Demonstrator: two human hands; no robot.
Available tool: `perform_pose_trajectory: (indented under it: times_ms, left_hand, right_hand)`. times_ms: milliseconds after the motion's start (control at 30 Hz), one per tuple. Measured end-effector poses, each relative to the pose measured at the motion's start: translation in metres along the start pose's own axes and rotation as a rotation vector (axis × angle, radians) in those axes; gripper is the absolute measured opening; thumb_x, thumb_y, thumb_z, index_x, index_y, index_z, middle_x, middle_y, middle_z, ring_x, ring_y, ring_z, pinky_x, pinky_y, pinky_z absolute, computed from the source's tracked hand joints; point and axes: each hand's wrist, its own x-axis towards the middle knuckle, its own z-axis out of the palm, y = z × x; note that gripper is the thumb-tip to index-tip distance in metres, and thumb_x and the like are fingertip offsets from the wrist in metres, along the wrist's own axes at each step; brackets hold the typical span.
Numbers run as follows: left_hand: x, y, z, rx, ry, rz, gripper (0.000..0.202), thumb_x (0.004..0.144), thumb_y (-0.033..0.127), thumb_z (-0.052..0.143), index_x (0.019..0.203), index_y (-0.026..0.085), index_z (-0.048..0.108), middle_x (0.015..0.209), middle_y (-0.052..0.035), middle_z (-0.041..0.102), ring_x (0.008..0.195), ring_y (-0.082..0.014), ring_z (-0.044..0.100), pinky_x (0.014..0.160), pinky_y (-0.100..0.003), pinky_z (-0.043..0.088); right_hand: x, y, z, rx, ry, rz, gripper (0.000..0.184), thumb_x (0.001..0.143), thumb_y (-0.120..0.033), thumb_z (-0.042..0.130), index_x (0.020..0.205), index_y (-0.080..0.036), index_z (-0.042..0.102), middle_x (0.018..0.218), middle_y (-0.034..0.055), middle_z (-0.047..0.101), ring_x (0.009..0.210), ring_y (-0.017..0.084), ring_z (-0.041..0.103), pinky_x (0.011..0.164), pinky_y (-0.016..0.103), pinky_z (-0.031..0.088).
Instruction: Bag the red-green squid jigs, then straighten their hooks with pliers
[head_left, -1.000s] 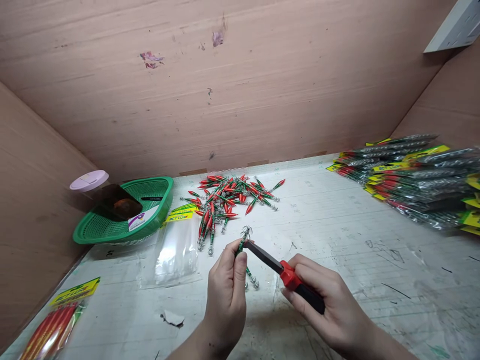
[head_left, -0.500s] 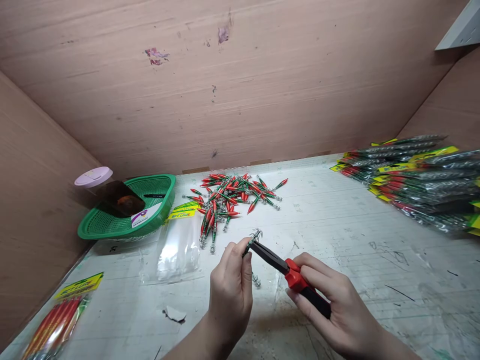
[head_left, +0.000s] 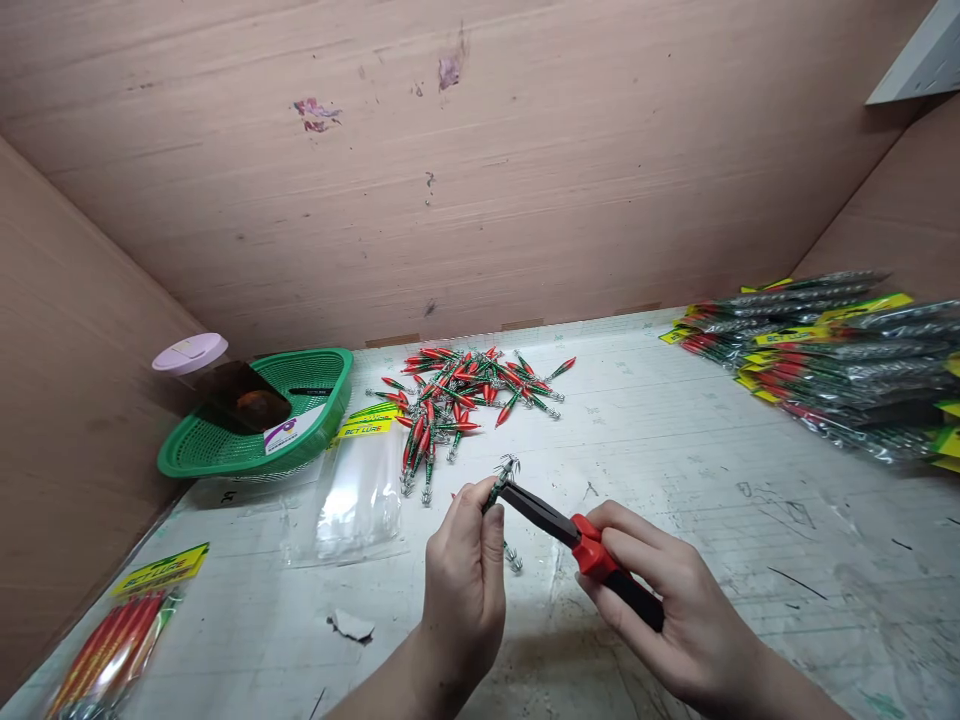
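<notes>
The fishing lure (head_left: 493, 497), slim and dark green, is above the near middle of the tabletop (head_left: 637, 430), pinched between the thumb and curled forefinger of the person's left hand (head_left: 466, 575), its crown of thin metal hooks pointing up and away. That hand rises from the lower edge with the wrist nearly straight, the other fingers folded behind the lure. The right hand (head_left: 679, 612) comes in from the lower right, wrapped around the pliers (head_left: 586, 545), thumb beneath and fingers over the top. Their handles are glossy red and matt black; the long, tapering dark metal nose slants up leftward to the lure just below its hooks, though whether it grips there cannot be told. Just beside the left hand shows the hook end of another lure (head_left: 514, 558). Farther out, a loose heap of red-and-green lures (head_left: 450, 400) lies tangled, smooth and spindle-shaped. Left of it are clear, shiny plastic sleeves (head_left: 358, 495) with yellow headers, then a green mesh basket (head_left: 217, 466) holding a tilted see-through cup (head_left: 251, 400) with a pink lid. A filled packet (head_left: 124, 635) lies at lower left, a torn scrap (head_left: 352, 627) nearer the left forearm, and crinkled, glossy packets (head_left: 847, 365) are stacked at far right.
</notes>
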Motion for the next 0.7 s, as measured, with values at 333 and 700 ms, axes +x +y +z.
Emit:
perform_pose_trajectory:
  times_ms: [333,700]
  left_hand:
    - [-0.0017,-0.0030,0.0018,0.089,0.057,0.095,0.026,0.092,0.006,0.041,0.112,0.016,0.053,0.084,-0.0023,0.059,0.074,-0.0123,0.059,0.068,-0.021,0.049]
    - [-0.0022,-0.0003,-0.0005,0.110,0.018,0.058,0.024,0.093,0.008,0.039,0.111,0.017,0.052,0.085,-0.0032,0.061,0.072,-0.0131,0.059,0.065,-0.023,0.049]
  right_hand:
    - [-0.0021,-0.0052,0.0015,-0.009,0.029,0.004,0.016,0.087,-0.008,0.046,0.077,-0.020,0.047,0.076,0.0008,0.050,0.066,0.012,0.050,0.055,0.022,0.042]
    - [0.0013,-0.0047,-0.0031,0.045,-0.018,0.033,0.015,0.090,-0.014,0.047,0.077,-0.019,0.052,0.079,0.0030,0.054,0.070,0.014,0.053,0.059,0.024,0.045]
